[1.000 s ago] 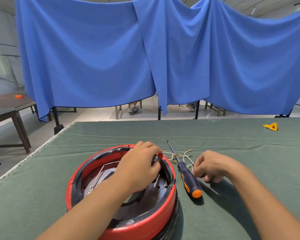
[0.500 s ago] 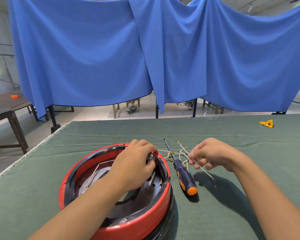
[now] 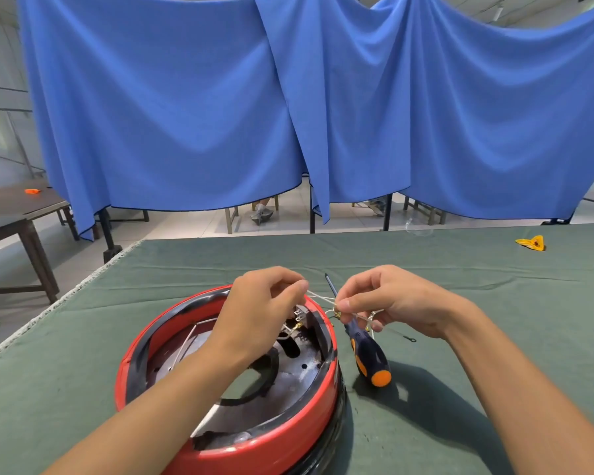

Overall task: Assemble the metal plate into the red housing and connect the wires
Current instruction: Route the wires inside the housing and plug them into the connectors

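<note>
Left hand and right hand, each grip pinching thin white wires over far rim of round red housing; blue-orange screwdriver just right.

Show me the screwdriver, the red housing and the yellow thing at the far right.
screwdriver (image 3: pixel 371 356), head view, on its dark handle.
red housing (image 3: pixel 275 447), head view, on its near outer rim.
yellow thing (image 3: pixel 530 243), head view, on its middle.

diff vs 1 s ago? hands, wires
Right hand rose off the cloth with the wires, pinching them beside the left hand, which lifted from the red housing rim and pinches them too. Screwdriver and housing stayed put.
</note>
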`<control>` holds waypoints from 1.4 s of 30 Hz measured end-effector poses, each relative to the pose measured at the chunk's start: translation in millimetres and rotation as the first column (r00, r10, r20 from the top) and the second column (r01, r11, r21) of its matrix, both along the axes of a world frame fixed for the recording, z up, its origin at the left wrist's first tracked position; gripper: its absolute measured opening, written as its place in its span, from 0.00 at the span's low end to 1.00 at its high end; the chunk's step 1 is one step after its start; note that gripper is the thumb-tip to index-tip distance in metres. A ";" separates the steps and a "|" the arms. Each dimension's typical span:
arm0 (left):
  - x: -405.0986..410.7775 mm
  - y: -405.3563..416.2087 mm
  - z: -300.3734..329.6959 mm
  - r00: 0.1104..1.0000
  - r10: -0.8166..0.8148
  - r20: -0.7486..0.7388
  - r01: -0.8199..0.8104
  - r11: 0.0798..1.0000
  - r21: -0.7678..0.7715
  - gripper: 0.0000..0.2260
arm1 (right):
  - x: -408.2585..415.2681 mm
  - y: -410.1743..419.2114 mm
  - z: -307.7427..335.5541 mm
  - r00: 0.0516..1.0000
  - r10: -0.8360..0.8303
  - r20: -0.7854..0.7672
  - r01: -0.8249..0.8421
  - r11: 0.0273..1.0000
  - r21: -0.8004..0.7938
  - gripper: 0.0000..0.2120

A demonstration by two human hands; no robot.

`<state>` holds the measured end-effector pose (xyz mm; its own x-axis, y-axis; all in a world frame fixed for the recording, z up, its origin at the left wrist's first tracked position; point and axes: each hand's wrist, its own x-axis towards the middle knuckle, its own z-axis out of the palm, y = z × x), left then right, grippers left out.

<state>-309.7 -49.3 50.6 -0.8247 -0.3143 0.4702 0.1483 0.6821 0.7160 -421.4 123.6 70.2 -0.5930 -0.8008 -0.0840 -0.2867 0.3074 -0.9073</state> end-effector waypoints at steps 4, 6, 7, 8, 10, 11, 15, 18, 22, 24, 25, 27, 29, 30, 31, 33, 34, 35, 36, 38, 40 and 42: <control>1.1 -0.4 3.6 0.998 -0.057 0.004 0.055 0.976 0.212 0.05 | 1.7 -2.2 -0.7 1.000 -0.005 -0.011 0.005 1.000 -0.011 0.06; 1.6 -0.4 5.7 0.992 -0.126 0.029 0.106 0.919 0.381 0.06 | 1.7 -2.3 -0.9 1.000 -0.020 -0.015 0.020 1.000 -0.020 0.06; 2.0 -0.4 6.6 0.985 -0.171 0.034 0.135 0.874 0.468 0.07 | 1.6 -2.6 -0.8 0.999 -0.028 -0.019 0.027 0.999 -0.027 0.05; 1.9 -0.9 7.6 0.978 -0.208 0.028 0.160 0.825 0.543 0.09 | 1.7 -2.9 -0.6 0.999 -0.035 -0.022 0.035 0.999 -0.034 0.05; 1.6 -3.1 9.0 0.967 -0.254 0.006 0.190 0.738 0.647 0.12 | 1.8 -4.3 -0.3 0.999 -0.045 -0.027 0.044 0.998 -0.046 0.06; 1.4 -4.5 9.8 0.963 -0.270 -0.004 0.201 0.705 0.680 0.12 | 1.9 -5.3 -0.3 0.998 -0.048 -0.027 0.047 0.998 -0.052 0.06; 0.0 -8.3 10.7 0.953 -0.302 -0.034 0.217 0.598 0.771 0.09 | 3.1 -8.8 -0.4 0.998 -0.067 -0.023 0.065 0.995 -0.072 0.05; -1.7 -10.3 11.1 0.956 -0.289 -0.057 0.211 0.535 0.818 0.11 | 6.6 -11.7 2.3 0.997 -0.082 -0.008 0.081 0.992 -0.096 0.06; -2.1 -13.8 13.9 0.970 -0.225 -0.092 0.188 0.455 0.871 0.09 | 17.6 -21.1 9.9 0.995 -0.092 0.027 0.095 0.984 -0.154 0.09; -0.9 -16.8 17.9 0.977 -0.189 -0.095 0.166 0.412 0.896 0.06 | 25.9 -28.9 13.0 0.995 -0.099 0.024 0.101 0.977 -0.190 0.07; 0.2 -18.6 20.4 0.981 -0.170 -0.092 0.153 0.392 0.907 0.06 | 30.6 -33.5 13.6 0.994 -0.105 0.024 0.108 0.972 -0.210 0.06; 3.3 -21.7 25.3 0.986 -0.153 -0.059 0.114 0.379 0.918 0.06 | 39.7 -43.2 13.5 0.993 -0.118 0.018 0.119 0.963 -0.243 0.06; 7.3 -24.0 28.3 0.987 -0.160 0.031 0.041 0.426 0.904 0.07 | 48.1 -52.7 13.0 0.990 -0.138 0.008 0.135 0.952 -0.275 0.06; 9.0 -25.2 29.3 0.985 -0.153 0.081 0.000 0.465 0.885 0.08 | 51.8 -56.9 13.3 0.988 -0.152 -0.002 0.145 0.947 -0.285 0.06; 10.4 -26.7 30.5 0.985 -0.133 0.113 -0.032 0.497 0.867 0.08 | 54.8 -61.5 13.7 0.986 -0.165 -0.015 0.154 0.945 -0.288 0.06; 13.6 -32.6 34.5 0.988 -0.080 0.129 -0.069 0.525 0.848 0.09 | 59.6 -70.3 15.6 0.980 -0.196 -0.033 0.179 0.941 -0.289 0.06; 16.1 -37.1 36.8 0.990 -0.050 0.133 -0.085 0.536 0.840 0.09 | 60.8 -74.9 16.7 0.975 -0.221 -0.033 0.201 0.934 -0.297 0.07; 18.7 -42.6 38.6 0.989 -0.019 0.147 -0.111 0.557 0.823 0.10 | 60.3 -80.4 18.0 0.966 -0.255 -0.037 0.232 0.923 -0.309 0.08; 21.6 -48.1 38.8 0.984 0.006 0.176 -0.145 0.591 0.794 0.09 | 58.7 -85.9 18.8 0.952 -0.301 -0.053 0.270 0.908 -0.320 0.09; 26.3 -55.9 33.3 0.969 0.031 0.247 -0.205 0.663 0.720 0.09 | 52.1 -97.4 17.9 0.904 -0.404 -0.140 0.344 0.882 -0.322 0.09; 29.3 -58.3 23.4 0.955 0.038 0.295 -0.237 0.694 0.680 0.08 | 43.4 -107.7 12.7 0.840 -0.462 -0.284 0.390 0.879 -0.275 0.07; 29.4 -59.0 14.6 0.948 0.024 0.318 -0.244 0.695 0.676 0.07 | 37.0 -115.0 3.3 0.801 -0.425 -0.422 0.383 0.905 -0.185 0.05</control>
